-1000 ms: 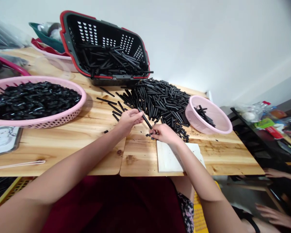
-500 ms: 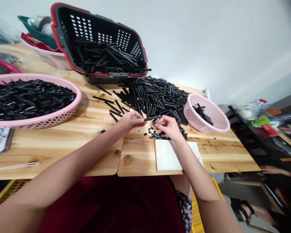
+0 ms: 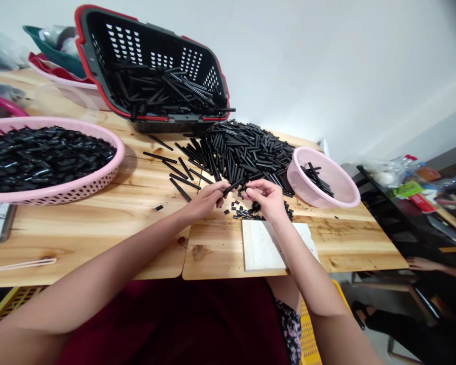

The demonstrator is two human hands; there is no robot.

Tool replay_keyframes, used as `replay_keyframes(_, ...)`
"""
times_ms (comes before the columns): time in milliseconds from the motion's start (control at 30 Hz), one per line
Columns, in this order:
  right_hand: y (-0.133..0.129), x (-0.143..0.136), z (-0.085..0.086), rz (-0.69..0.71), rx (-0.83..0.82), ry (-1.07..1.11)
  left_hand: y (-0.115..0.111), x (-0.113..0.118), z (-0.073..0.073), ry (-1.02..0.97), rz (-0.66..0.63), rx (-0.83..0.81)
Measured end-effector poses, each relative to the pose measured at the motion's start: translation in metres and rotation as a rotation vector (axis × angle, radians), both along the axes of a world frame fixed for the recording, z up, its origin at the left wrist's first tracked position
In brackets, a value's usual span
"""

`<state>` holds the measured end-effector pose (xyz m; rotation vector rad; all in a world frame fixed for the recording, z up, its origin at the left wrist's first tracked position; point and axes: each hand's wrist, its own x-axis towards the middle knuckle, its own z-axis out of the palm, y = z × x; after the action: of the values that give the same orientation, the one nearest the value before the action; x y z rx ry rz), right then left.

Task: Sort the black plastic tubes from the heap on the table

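Note:
Between the fingers of my left hand is a slim black tube, tilted up toward the right. My right hand is pinched close to the tube's far end, on a small black piece too tiny to make out well. Short black cut pieces lie on the table just below the hands. Behind them spreads a large pile of black tubes. Several longer tubes lie loose left of the pile. A white board sits under my right forearm.
A black basket with a red rim, holding many tubes, leans at the back. One pink basket full of black pieces stands left; another pink basket with a few tubes stands right. Another person's hand shows at the right table edge.
The tube in my left hand has turned from nearly level to a steeper slant. My left fingers have shifted slightly lower; my right hand stays pinched near the tube's end.

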<state>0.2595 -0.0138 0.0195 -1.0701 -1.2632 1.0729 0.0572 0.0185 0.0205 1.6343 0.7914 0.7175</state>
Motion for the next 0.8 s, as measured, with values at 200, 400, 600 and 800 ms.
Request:
replay_keyframes(200,-0.001,-0.006,0.000,-0.032,-0.013,0.029,-0.002,0.001,-0.002,0.079,0.025,0.171)
replay_keyframes(400,0.001,-0.006,0.000,-0.097,-0.006,0.088,0.000,0.004,-0.012,0.094,0.047,0.312)
replay_keyframes(600,0.000,-0.008,0.002,-0.087,-0.032,0.076,-0.002,0.003,-0.015,0.108,0.064,0.413)
replay_keyframes(800,-0.002,-0.013,-0.002,-0.067,0.006,0.041,-0.009,0.005,-0.012,0.188,0.068,0.439)
